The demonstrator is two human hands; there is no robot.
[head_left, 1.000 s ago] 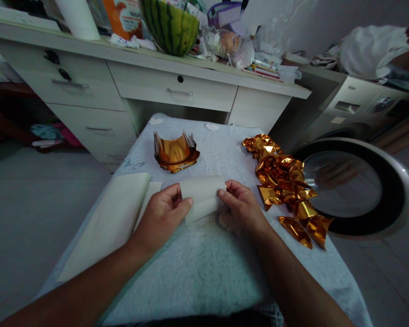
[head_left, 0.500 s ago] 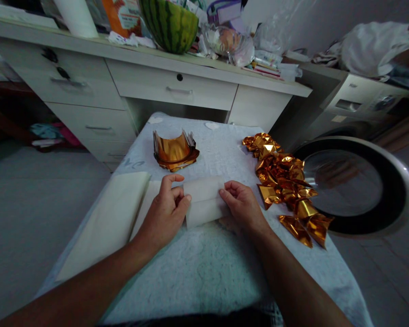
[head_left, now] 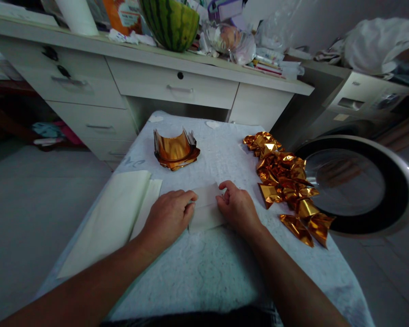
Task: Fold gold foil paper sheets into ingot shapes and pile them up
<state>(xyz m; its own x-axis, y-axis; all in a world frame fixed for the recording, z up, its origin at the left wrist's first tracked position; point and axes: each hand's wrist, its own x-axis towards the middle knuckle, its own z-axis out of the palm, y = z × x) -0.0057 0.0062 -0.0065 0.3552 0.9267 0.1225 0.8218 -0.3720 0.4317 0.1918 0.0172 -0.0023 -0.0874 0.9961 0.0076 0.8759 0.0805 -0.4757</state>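
Observation:
A small white sheet of paper (head_left: 206, 212) with a crease across it lies low over the cloth between my hands. My left hand (head_left: 172, 211) pinches its left edge between thumb and forefinger. At the right edge, my right hand (head_left: 239, 206) has curled fingers around the paper, the index finger lifted a little off the thumb. Left of my left hand rest a stack of larger white paper (head_left: 105, 222) and a narrower white strip (head_left: 148, 202). Beyond the hands stands a curved stack of gold foil sheets (head_left: 173, 150). Folded gold foil pieces (head_left: 282, 170) are heaped to the right.
A pale blue cloth (head_left: 204, 277) covers the table. Behind it is a white desk (head_left: 177, 88) with drawers, bearing a cut watermelon (head_left: 172, 25) and clutter. At the right, a washing machine door (head_left: 405, 181) hangs open close to the table's edge.
The paper has come down nearer the cloth and lies flatter. My left hand has turned palm-down over its left edge. My right index finger has lifted away from the thumb.

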